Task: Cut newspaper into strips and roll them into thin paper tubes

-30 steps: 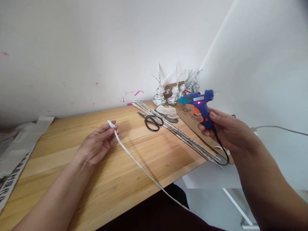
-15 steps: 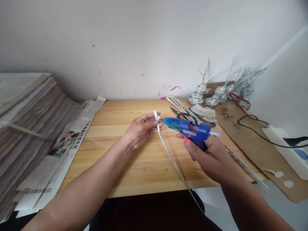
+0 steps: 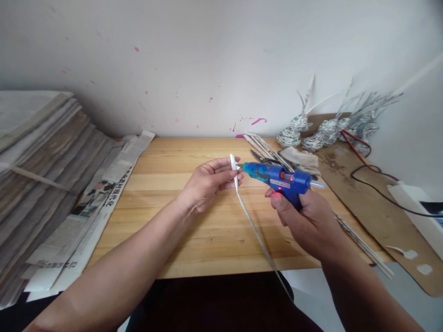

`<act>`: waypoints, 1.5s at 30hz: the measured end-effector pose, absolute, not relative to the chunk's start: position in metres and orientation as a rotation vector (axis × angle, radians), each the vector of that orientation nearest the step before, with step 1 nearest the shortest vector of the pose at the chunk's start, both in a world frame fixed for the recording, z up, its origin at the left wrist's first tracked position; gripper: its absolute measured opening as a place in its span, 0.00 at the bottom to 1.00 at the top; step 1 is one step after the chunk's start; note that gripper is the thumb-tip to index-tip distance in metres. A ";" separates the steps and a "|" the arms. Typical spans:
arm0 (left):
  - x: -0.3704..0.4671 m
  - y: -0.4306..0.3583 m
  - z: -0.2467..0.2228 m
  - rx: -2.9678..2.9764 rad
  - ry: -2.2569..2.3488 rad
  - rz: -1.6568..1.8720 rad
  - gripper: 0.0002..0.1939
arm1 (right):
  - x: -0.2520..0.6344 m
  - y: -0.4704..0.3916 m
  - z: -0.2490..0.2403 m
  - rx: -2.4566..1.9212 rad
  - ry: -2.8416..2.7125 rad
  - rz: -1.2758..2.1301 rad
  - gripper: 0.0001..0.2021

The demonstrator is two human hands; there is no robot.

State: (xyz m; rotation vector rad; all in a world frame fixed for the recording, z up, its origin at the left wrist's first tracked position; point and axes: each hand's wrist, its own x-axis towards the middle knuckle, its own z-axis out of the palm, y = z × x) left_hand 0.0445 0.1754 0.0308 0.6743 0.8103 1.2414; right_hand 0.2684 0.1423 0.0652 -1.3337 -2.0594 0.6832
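My left hand (image 3: 212,184) pinches a thin rolled paper strip (image 3: 252,222) near its upper end, where the white paper flares a little wider. From there the strip hangs down past the table's front edge. My right hand (image 3: 302,216) is wrapped round the handle of a blue hot glue gun (image 3: 277,177), its red light glowing and a clear glue stick (image 3: 317,184) poking out of the back. The gun's nozzle is at the white paper beside my left fingertips; whether it touches, I cannot tell.
Stacked newspapers (image 3: 41,175) fill the left side, with loose sheets (image 3: 104,203) alongside. At the back right stand woven paper figures (image 3: 294,131) on cardboard (image 3: 367,216). Paper sticks (image 3: 265,146), scissors (image 3: 256,155), a cloth (image 3: 300,158) and a power strip (image 3: 417,210) with cables are also there.
The view has shifted a little, so most things sit slightly further right. Both hands keep their grips, and the nozzle stays at the paper's upper end.
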 end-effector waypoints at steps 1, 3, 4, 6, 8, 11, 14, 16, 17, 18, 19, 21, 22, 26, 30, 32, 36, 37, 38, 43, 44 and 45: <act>0.044 0.175 0.031 0.675 0.809 1.241 0.16 | 0.268 0.142 0.066 -1.336 -2.069 0.676 0.14; 0.044 0.175 0.032 0.673 0.811 1.240 0.16 | 0.268 0.141 0.067 -1.331 -2.090 0.660 0.14; 0.044 0.175 0.032 0.670 0.810 1.240 0.17 | 0.267 0.141 0.068 -1.326 -2.097 0.652 0.14; 0.044 0.176 0.032 0.664 0.804 1.239 0.16 | 0.267 0.141 0.069 -1.314 -2.100 0.632 0.14; 0.044 0.176 0.032 0.665 0.794 1.236 0.16 | 0.267 0.141 0.069 -1.310 -2.101 0.619 0.13; 0.044 0.176 0.031 0.666 0.780 1.236 0.16 | 0.268 0.142 0.069 -1.318 -2.106 0.610 0.13; 0.044 0.176 0.030 0.665 0.772 1.236 0.16 | 0.268 0.142 0.069 -1.327 -2.103 0.603 0.14; 0.044 0.175 0.030 0.664 0.769 1.232 0.16 | 0.268 0.142 0.069 -1.321 -2.107 0.604 0.14; 0.044 0.175 0.030 0.663 0.768 1.231 0.16 | 0.268 0.142 0.069 -1.318 -2.110 0.603 0.14; 0.044 0.175 0.030 0.661 0.767 1.231 0.16 | 0.268 0.142 0.069 -1.315 -2.112 0.600 0.15; 0.044 0.175 0.031 0.661 0.767 1.230 0.16 | 0.268 0.142 0.069 -1.316 -2.112 0.597 0.15; 0.044 0.175 0.031 0.662 0.767 1.232 0.16 | 0.268 0.141 0.070 -1.316 -2.112 0.596 0.16; 0.044 0.175 0.031 0.662 0.767 1.231 0.16 | 0.269 0.141 0.070 -1.318 -2.113 0.597 0.16; 0.044 0.176 0.032 0.658 0.768 1.229 0.16 | 0.271 0.140 0.070 -1.336 -2.122 0.590 0.17; 0.043 0.176 0.031 0.662 0.758 1.225 0.16 | 0.271 0.141 0.068 -1.327 -2.132 0.601 0.18; 0.043 0.176 0.031 0.665 0.753 1.223 0.16 | 0.271 0.141 0.068 -1.317 -2.133 0.613 0.18; 0.042 0.176 0.030 0.666 0.746 1.220 0.16 | 0.270 0.142 0.068 -1.304 -2.131 0.612 0.17; 0.042 0.176 0.030 0.665 0.743 1.221 0.16 | 0.270 0.142 0.069 -1.305 -2.131 0.612 0.16; 0.043 0.176 0.029 0.664 0.742 1.222 0.16 | 0.270 0.142 0.069 -1.306 -2.132 0.613 0.16; 0.043 0.176 0.030 0.667 0.748 1.224 0.17 | 0.271 0.141 0.070 -1.334 -2.123 0.627 0.17; 0.043 0.176 0.031 0.668 0.749 1.225 0.17 | 0.271 0.141 0.070 -1.335 -2.121 0.630 0.17; 0.043 0.176 0.031 0.667 0.750 1.227 0.17 | 0.272 0.140 0.070 -1.332 -2.122 0.636 0.16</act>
